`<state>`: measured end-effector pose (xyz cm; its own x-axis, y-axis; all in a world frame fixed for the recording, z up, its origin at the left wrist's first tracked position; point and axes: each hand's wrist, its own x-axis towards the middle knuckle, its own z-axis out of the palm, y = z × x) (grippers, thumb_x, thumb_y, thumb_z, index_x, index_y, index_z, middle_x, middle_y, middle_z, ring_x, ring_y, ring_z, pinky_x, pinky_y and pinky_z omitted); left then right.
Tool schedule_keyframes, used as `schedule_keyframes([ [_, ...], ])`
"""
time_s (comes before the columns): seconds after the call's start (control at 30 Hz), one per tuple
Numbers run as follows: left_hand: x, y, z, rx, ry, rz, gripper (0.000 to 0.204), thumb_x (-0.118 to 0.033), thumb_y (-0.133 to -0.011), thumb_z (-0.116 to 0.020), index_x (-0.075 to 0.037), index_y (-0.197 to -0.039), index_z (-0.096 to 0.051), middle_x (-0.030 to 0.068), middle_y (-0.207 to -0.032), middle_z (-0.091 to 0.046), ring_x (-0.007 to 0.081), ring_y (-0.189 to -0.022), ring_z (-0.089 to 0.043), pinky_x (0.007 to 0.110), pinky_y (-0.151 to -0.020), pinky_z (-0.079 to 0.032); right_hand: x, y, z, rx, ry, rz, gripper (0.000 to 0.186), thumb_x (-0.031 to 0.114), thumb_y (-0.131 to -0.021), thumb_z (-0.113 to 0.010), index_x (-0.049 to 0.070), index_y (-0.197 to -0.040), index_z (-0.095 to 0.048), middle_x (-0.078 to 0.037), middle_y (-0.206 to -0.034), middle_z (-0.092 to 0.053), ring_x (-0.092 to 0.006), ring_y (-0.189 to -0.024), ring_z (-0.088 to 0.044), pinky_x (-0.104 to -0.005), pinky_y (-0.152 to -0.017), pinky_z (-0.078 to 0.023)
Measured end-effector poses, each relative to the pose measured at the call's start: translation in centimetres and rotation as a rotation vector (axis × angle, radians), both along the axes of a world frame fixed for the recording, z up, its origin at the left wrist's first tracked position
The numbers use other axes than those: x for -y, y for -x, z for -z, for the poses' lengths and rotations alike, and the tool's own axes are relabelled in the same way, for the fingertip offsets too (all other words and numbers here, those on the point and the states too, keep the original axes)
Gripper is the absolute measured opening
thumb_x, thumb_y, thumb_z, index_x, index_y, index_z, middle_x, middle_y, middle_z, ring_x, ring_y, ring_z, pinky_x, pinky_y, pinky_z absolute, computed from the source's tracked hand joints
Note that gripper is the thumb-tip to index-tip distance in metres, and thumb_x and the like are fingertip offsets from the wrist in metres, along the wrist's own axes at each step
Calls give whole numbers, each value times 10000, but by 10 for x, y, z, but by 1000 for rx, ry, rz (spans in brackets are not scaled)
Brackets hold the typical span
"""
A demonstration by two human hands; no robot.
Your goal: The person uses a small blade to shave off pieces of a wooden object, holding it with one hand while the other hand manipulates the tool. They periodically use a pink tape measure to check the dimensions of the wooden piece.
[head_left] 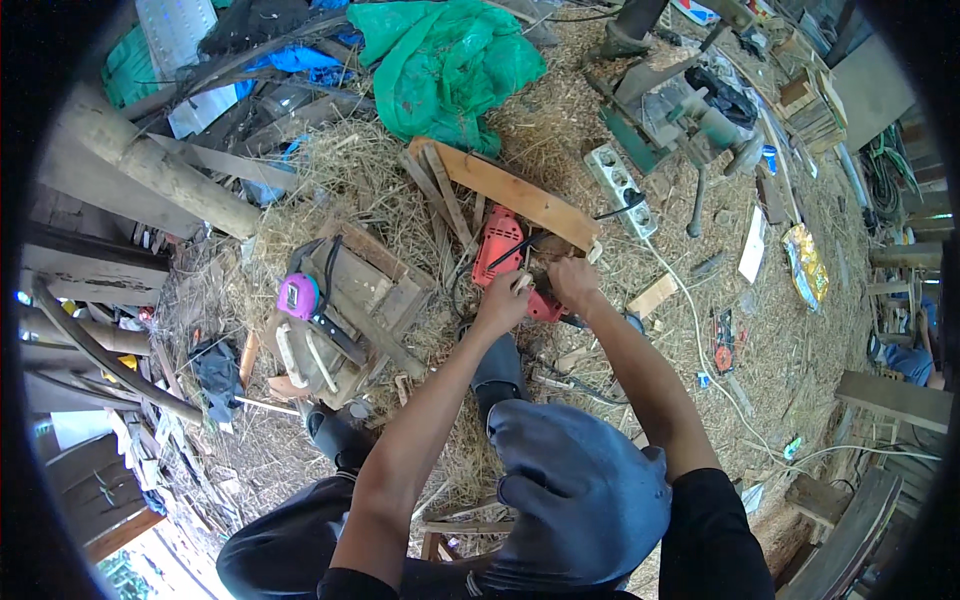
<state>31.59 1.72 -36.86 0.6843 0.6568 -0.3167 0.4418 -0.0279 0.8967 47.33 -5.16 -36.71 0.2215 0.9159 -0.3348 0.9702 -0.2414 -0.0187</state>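
Observation:
A red power tool [500, 243] with black parts lies in front of me among the wood scraps. My left hand [503, 304] is closed at its near side; a small pale bit shows at the fingertips, and I cannot make out what it is. My right hand [573, 283] is closed, fingers bent down beside the tool, and what they grip is hidden. Between and under the hands shows more red casing [544, 305]. Just beyond both hands a wooden board [520, 192] lies slantwise, its right end close to my right hand.
A white power strip [618, 190] with a plug in it trails a pale cable to the right. Left stands a low wooden platform [375, 290] with a purple tape measure [298, 295]. Farther off are a green sheet [450, 70] and a metal vise [690, 120]. Shavings cover the ground.

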Motion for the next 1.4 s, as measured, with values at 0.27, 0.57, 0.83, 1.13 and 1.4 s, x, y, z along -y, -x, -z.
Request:
schedule_keyframes([
  [0.27, 11, 16, -48, 261, -32, -18, 276, -90, -855, -598, -20, -1121, -603, 80, -983, -603, 135, -855, -569, 278, -785, -456, 16, -12, 17, -122, -223, 142, 154, 179, -760, -560, 57, -772, -653, -203, -708, -639, -347, -700, -654, -444, -624, -528],
  [0.57, 12, 94, -204, 407, -102, 42, 253, -42, -842, -611, -51, -1092, -647, 49, -1049, -582, 124, -936, -538, 262, -785, -424, 19, 2, -48, -315, -404, 411, 186, 218, -773, -621, 131, -926, -681, -169, -754, -652, -328, -722, -647, -426, -655, -514],
  [0.83, -5, 170, -273, 430, -161, -85, 259, -45, -868, -593, -25, -1126, -608, 61, -1011, -613, 131, -962, -587, 260, -833, -463, -41, 55, -173, -1320, -481, 402, 147, 144, -873, -602, 30, -950, -651, -33, -837, -666, -94, -596, -547, -237, -528, -429],
  [1.13, -15, 278, -356, 457, -230, -220, 212, -60, -928, -453, -11, -1127, -506, 34, -916, -554, 120, -880, -506, 255, -815, -394, -76, 215, -399, -1659, -303, -10, 145, 114, -858, -636, 12, -957, -667, -24, -878, -660, -71, -644, -543, -218, -561, -419],
  [1.4, -11, 319, -360, 726, -212, -282, 269, 3, -914, -460, -20, -1181, -432, 48, -978, -524, 101, -895, -472, 245, -794, -371, -77, 294, -406, -1427, -552, -253, 167, 81, -832, -661, 1, -978, -650, -39, -881, -667, -67, -744, -581, -216, -666, -467],
])
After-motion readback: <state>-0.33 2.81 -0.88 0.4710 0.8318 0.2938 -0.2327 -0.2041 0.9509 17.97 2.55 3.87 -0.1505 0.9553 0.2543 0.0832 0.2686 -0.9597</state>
